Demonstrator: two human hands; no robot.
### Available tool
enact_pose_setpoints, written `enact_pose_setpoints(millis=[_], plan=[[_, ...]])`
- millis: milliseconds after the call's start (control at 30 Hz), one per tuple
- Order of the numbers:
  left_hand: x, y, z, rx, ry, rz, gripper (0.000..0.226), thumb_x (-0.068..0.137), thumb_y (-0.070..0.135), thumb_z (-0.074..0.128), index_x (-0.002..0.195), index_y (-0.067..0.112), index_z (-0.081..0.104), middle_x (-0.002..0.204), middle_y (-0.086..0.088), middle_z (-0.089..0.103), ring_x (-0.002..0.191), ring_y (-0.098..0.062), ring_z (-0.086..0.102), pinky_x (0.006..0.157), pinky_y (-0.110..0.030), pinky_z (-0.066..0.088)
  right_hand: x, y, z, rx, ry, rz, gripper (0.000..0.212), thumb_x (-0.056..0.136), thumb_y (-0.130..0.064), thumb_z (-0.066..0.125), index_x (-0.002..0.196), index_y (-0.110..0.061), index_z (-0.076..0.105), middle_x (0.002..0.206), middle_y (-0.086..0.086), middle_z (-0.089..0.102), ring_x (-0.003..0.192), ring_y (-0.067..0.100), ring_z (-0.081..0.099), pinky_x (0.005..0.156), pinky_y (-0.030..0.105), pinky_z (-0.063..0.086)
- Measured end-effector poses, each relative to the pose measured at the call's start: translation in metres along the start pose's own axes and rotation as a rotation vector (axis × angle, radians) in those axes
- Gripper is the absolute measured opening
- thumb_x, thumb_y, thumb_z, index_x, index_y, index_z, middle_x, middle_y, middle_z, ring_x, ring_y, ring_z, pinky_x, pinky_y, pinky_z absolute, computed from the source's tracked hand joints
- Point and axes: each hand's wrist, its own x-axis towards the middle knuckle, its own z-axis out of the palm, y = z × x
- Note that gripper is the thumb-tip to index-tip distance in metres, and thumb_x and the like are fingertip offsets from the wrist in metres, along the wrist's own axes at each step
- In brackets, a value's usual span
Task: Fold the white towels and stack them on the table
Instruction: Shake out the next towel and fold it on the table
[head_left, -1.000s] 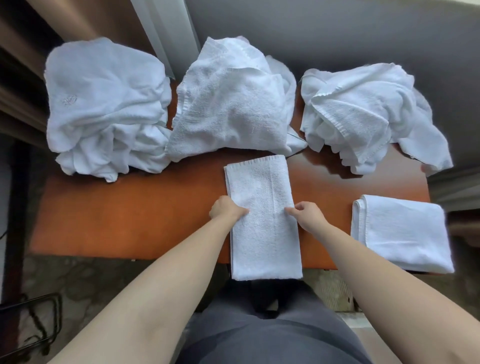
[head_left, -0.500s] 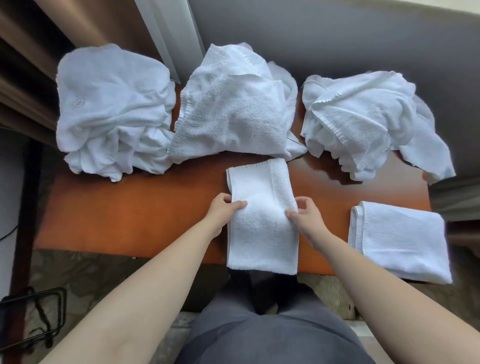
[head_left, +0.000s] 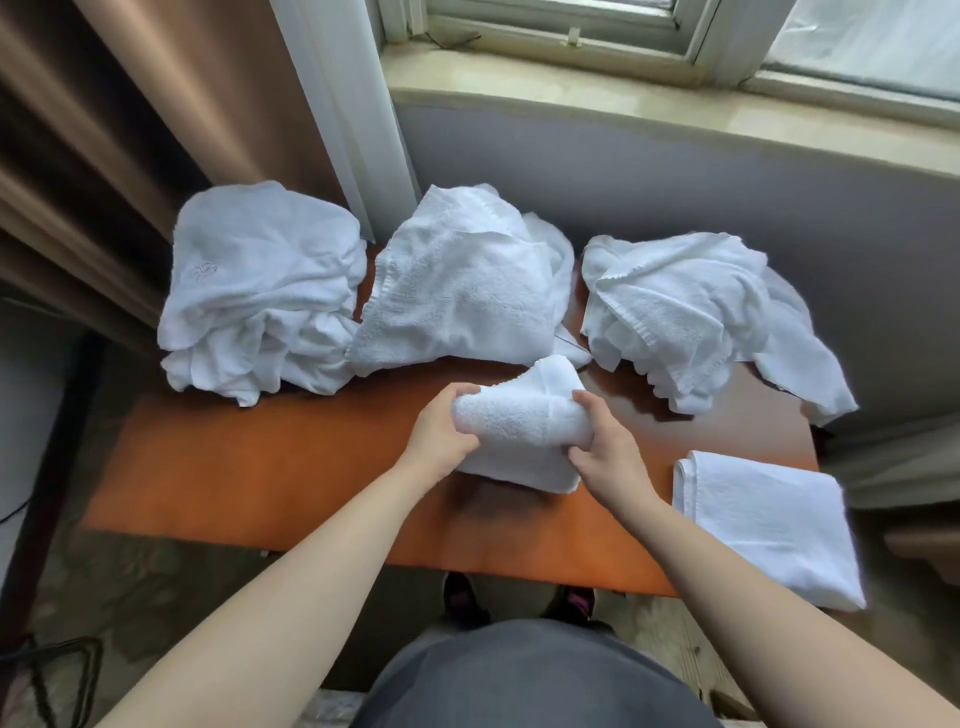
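A half-folded towel (head_left: 522, 426) is gripped at its left end by the left hand (head_left: 439, 434) and at its right end by the right hand (head_left: 605, 447), fingers curled round the cloth, presumably so the fold can be doubled over. The towel is held between the hands above the desk (head_left: 249, 467). A folded towel (head_left: 769, 525) lies to the right; three crumpled towels (head_left: 467, 291) wait behind.

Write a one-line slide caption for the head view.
Both hands, left and right, grip a half-folded white towel above the orange table, beside one folded towel.
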Motion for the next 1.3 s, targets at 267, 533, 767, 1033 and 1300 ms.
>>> enact_pose_setpoints(millis=[267,533,767,1033,1300], plan=[[0.000,0.014,0.002,0.294,0.120,0.073,0.023,0.071,0.018,0.073,0.093,0.021,0.068,0.109,0.008,0.049,0.106,-0.010,0.039,0.094,-0.022,0.037,0.004,0.011,-0.011,0.031,-0.025,0.031,0.026,0.082,-0.016,0.069,0.108,-0.018,0.066,0.124,-0.007,0.045,0.120,0.012,0.045,0.101,0.031,0.040],[0.007,0.014,0.014,-0.289,-0.225,-0.310,0.017,0.072,0.022,0.063,0.089,0.020,0.062,0.092,0.002,0.066,0.083,-0.019,0.062,0.077,-0.033,0.050,0.009,0.031,-0.012,0.412,0.029,0.301,0.025,0.078,-0.040,0.061,0.098,-0.024,0.058,0.095,-0.014,0.063,0.087,0.008,0.060,0.066,0.023,0.043],[0.004,-0.054,0.032,0.126,-0.225,-0.589,0.073,0.094,0.030,0.064,0.157,0.013,0.030,0.158,-0.010,0.037,0.139,-0.030,0.043,0.114,-0.042,0.039,0.010,0.084,0.014,-0.109,-0.175,0.564,0.057,0.094,-0.048,0.064,0.137,-0.015,0.045,0.129,0.004,0.060,0.097,0.016,0.060,0.070,0.027,0.045],[0.009,-0.060,0.062,0.139,-0.276,-0.576,0.067,0.084,0.036,0.078,0.133,0.009,0.043,0.127,-0.005,0.058,0.110,-0.022,0.061,0.090,-0.037,0.055,-0.001,0.098,0.044,0.150,-0.127,0.697,0.044,0.092,-0.033,0.067,0.126,-0.012,0.050,0.112,0.000,0.059,0.102,0.021,0.059,0.086,0.037,0.050],[0.021,-0.059,0.073,-0.061,-0.253,-0.650,0.024,0.089,0.020,0.066,0.111,0.012,0.064,0.105,-0.001,0.070,0.088,-0.014,0.067,0.061,-0.024,0.051,0.012,0.099,0.041,0.551,-0.105,0.822,0.011,0.087,-0.022,0.063,0.096,-0.015,0.066,0.102,0.005,0.072,0.088,0.021,0.068,0.068,0.030,0.054]])
